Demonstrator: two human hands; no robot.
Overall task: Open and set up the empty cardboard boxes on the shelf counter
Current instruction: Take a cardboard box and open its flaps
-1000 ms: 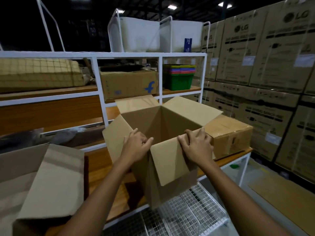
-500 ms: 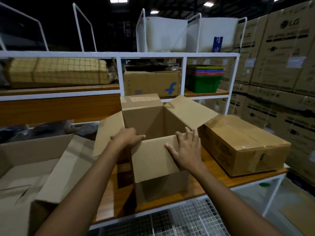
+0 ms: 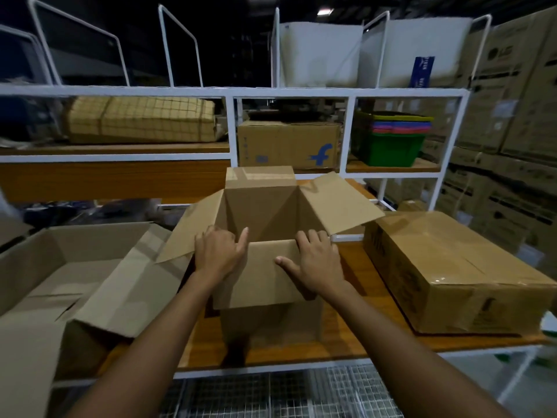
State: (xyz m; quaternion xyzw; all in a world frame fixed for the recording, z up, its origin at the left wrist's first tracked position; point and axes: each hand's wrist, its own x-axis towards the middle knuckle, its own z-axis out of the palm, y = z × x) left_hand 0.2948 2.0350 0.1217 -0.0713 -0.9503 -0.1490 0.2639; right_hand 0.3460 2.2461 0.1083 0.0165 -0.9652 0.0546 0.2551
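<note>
An empty brown cardboard box [image 3: 265, 212] stands upright on the wooden shelf counter [image 3: 355, 336], its top flaps spread outward. My left hand [image 3: 218, 254] rests on the near left corner of its rim, fingers curled over the edge. On the near flap, which hangs down toward me, my right hand [image 3: 315, 263] lies flat with its fingers at the rim's right corner. A second open box [image 3: 75, 285] lies to the left with its flaps out.
A sealed taped carton [image 3: 452, 273] sits on the counter right of the box. Above, the white rack holds a Flipkart carton [image 3: 289, 144], stacked coloured bins [image 3: 391, 140], a checked bundle [image 3: 138, 120] and white tubs [image 3: 319, 54]. Stacked LG cartons [image 3: 512, 101] wall the right. Wire mesh [image 3: 271, 396] lies below.
The box has gone from overhanging the counter's front edge to standing farther back on the counter. My hands stayed on its near rim, pressing the near flap down.
</note>
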